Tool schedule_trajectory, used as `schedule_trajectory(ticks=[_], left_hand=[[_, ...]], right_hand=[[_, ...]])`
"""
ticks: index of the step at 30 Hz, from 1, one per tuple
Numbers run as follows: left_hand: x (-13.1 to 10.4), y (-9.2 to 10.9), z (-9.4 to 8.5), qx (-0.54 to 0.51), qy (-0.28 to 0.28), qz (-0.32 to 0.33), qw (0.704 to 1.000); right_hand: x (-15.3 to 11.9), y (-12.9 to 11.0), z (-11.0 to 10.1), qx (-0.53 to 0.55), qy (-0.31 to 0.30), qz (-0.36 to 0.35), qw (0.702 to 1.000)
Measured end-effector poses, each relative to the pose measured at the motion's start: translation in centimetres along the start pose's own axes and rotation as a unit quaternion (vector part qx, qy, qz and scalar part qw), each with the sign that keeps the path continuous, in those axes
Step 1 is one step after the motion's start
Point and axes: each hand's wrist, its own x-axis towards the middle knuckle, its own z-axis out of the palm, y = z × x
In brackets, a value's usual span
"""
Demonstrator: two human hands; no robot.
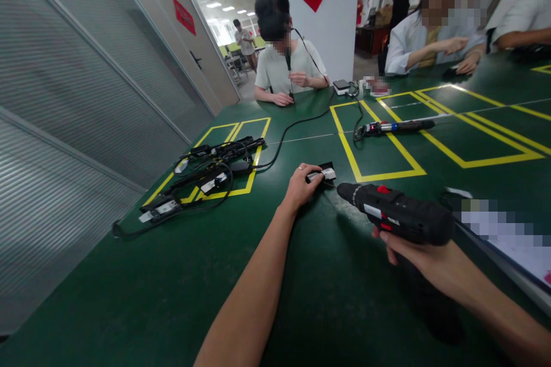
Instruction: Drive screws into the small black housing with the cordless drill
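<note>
My right hand (411, 249) is wrapped round the grip of a black cordless drill (400, 212) with red buttons. The drill lies nearly level, its chuck and thin bit pointing left. Just beyond the bit's tip, my left hand (301, 184) grips a small black box with a white label (329, 173) down on the green table (241, 275). Its fingers are bent over the near left part of the box and hide some of it. Whether the bit touches the box I cannot tell.
Black adapters with cables (215, 169) are heaped on the left, over yellow tape lines. A soldering-iron-like tool (396, 127) lies at right. A blurred flat panel (503, 235) is near my right arm. A person (288, 57) works opposite; others sit at right.
</note>
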Motion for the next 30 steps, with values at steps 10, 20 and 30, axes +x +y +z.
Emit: schedule_trajectory(ticks=[10, 20, 30], left_hand=[[0.02, 0.29, -0.08, 0.005, -0.004, -0.011, 1.000], [0.04, 0.55, -0.26, -0.010, -0.011, -0.018, 1.000], [0.01, 0.28, -0.01, -0.020, -0.008, -0.014, 1.000]], right_hand=[[-0.16, 0.24, -0.10, 0.002, 0.010, -0.006, 1.000], [-0.20, -0.20, -0.27, 0.012, 0.006, -0.043, 0.999], [0.14, 0.19, -0.02, 0.022, 0.008, -0.027, 0.999]])
